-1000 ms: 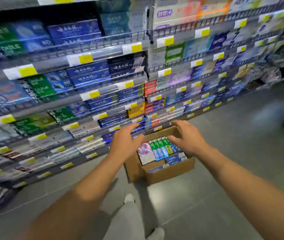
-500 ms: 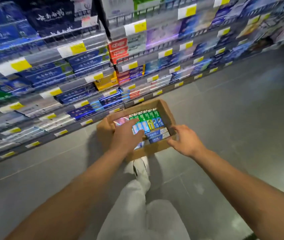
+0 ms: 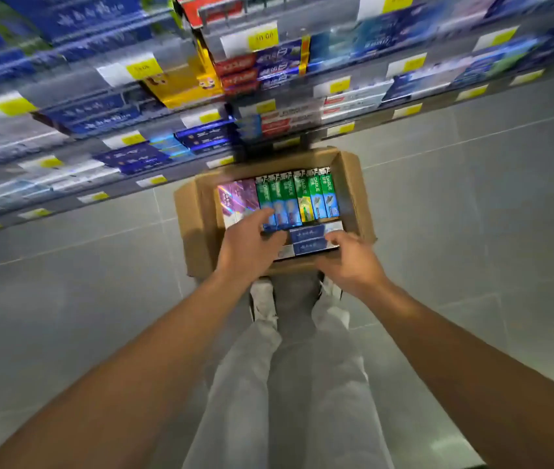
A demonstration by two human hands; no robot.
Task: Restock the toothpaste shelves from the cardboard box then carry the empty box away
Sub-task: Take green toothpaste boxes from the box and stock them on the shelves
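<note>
Inside one cardboard box (image 3: 353,184), six green cartons (image 3: 297,192), left hand (image 3: 248,247) and right hand (image 3: 350,257) grips unclear.

Grey tiled floor (image 3: 471,214), cardboard box (image 3: 194,231) on it

My left hand (image 3: 250,247) and right hand (image 3: 351,257) reach into the open cardboard box (image 3: 353,184) on the grey floor (image 3: 471,214), fingers on the blue toothpaste cartons (image 3: 307,240). Green cartons (image 3: 314,194) stand behind, stocked shelves (image 3: 99,113) beyond.
</note>
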